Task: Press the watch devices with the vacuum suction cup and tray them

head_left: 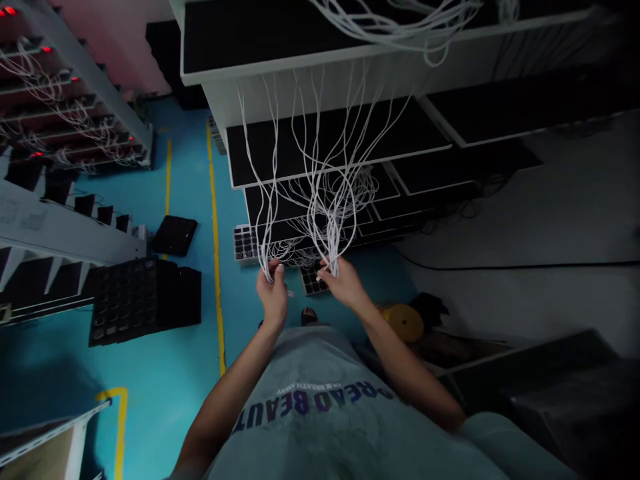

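My left hand (273, 297) is closed around the lower ends of a few thin white cables (273, 200). These cables hang from under the upper shelf and pass in front of the shelf below. A thicker bundle of white cables (330, 213) gathers into my right hand (343, 283), whose fingers are closed round it. The cable ends inside both hands are hidden. Both hands are at about the same height, a short distance apart, just in front of the lower shelves. Behind the bundle, more white cables (363, 183) lie coiled on a lower shelf.
The black-topped upper shelf (250, 40) carries another cable heap (395, 23). Trays with dark cells (245, 243) stand on the blue floor. Stacked black trays (145, 300) and a rack with red lights (70, 100) are at left. A yellow roll (403, 322) lies at right.
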Tool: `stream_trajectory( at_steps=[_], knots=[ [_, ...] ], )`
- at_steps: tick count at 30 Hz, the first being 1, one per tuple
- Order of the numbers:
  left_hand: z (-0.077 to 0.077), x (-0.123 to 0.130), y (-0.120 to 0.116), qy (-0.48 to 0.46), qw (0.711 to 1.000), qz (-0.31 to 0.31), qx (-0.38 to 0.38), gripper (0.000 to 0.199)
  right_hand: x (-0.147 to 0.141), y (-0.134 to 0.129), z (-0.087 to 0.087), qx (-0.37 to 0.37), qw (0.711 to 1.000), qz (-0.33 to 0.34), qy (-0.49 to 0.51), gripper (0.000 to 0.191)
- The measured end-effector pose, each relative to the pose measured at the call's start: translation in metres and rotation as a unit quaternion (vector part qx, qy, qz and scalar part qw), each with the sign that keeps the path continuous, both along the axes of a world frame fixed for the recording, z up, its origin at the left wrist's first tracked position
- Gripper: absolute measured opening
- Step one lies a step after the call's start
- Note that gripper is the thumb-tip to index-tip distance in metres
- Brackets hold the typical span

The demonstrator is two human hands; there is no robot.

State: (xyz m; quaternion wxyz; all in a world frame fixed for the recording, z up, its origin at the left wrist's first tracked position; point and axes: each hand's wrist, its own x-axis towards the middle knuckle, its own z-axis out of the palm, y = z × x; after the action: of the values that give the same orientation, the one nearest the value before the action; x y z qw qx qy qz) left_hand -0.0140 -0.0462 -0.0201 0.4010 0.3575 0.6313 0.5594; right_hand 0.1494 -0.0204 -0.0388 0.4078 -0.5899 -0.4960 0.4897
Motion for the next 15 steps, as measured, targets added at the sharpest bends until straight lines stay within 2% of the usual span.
stream_trajectory(
  at_steps=[3,5,9,11,13,15],
  knots=[
    [0.007,-0.017,0.003,0.014,0.999,-0.04,-0.011,0.045,0.023,-0.005,-0.011,-0.047,0.998,-0.014,0.036,0.034],
    [0.014,-0.027,0.0,0.055,0.996,-0.073,-0.012,0.046,0.04,-0.007,-0.015,-0.074,0.995,-0.029,0.064,0.04],
    [0.027,-0.041,-0.012,0.114,0.988,-0.102,-0.006,0.039,0.065,-0.008,-0.009,-0.075,0.992,-0.086,0.059,0.042],
    [0.032,-0.041,-0.016,0.072,0.989,-0.129,-0.006,0.035,0.068,-0.01,-0.001,-0.073,0.992,-0.07,0.071,0.041],
    [0.032,-0.034,-0.015,-0.006,0.986,-0.166,-0.028,0.036,0.066,-0.011,0.005,-0.082,0.992,-0.022,0.09,0.044],
    [0.028,-0.023,-0.011,-0.075,0.974,-0.203,-0.067,0.038,0.058,-0.013,0.003,-0.1,0.989,0.016,0.109,0.049]
  ],
)
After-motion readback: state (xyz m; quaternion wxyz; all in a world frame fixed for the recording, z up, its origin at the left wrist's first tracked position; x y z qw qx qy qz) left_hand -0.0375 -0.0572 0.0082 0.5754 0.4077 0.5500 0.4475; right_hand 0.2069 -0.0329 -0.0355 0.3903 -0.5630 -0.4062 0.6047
